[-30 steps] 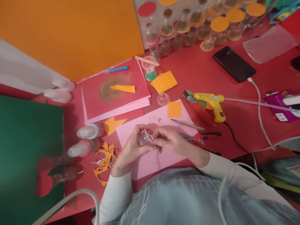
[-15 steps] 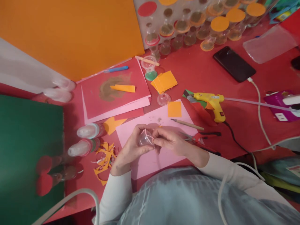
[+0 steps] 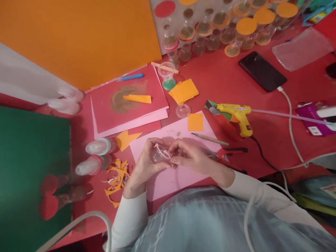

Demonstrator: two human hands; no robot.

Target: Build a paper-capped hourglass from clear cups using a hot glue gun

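Cradling small clear plastic cup [image 3: 159, 155] in curled left hand [image 3: 143, 165], pinching its rim with right hand [image 3: 193, 158] fingers, likely needing steady pressure next.

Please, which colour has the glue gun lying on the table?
The glue gun is yellow; the head view shows it best.
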